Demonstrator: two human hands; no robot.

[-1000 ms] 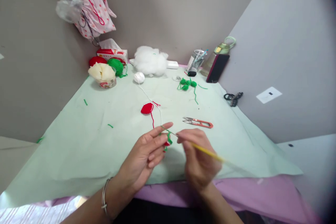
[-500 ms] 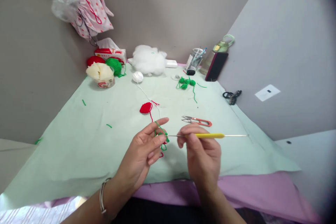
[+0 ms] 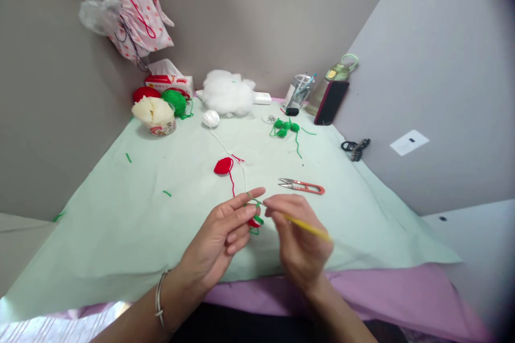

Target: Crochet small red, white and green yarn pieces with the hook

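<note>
My left hand (image 3: 223, 233) pinches a small red and green crochet piece (image 3: 256, 221) between thumb and fingers, with green yarn looped over its raised index finger. My right hand (image 3: 301, 238) grips a crochet hook (image 3: 309, 228) by its yellow handle. The hook's tip end meets the green yarn beside the left fingertips; its far end is blurred. A red yarn bundle (image 3: 223, 166) lies just beyond my left hand, and a red strand runs from it toward the hand. Orange-handled thread snips (image 3: 301, 186) rest beyond my right hand.
White stuffing (image 3: 228, 92), a white yarn ball (image 3: 211, 118) and a tissue box (image 3: 171, 84) stand at the back. Green crocheted bits (image 3: 286, 127) lie at back right, near a pen cup (image 3: 298, 92), a phone (image 3: 332, 102) and a bottle (image 3: 340, 72). Walls enclose the table.
The crochet hook has swung from level to slanting, its handle end now lower and nearer me. My right hand has tilted and moved slightly left; the left index finger has shifted slightly right.
</note>
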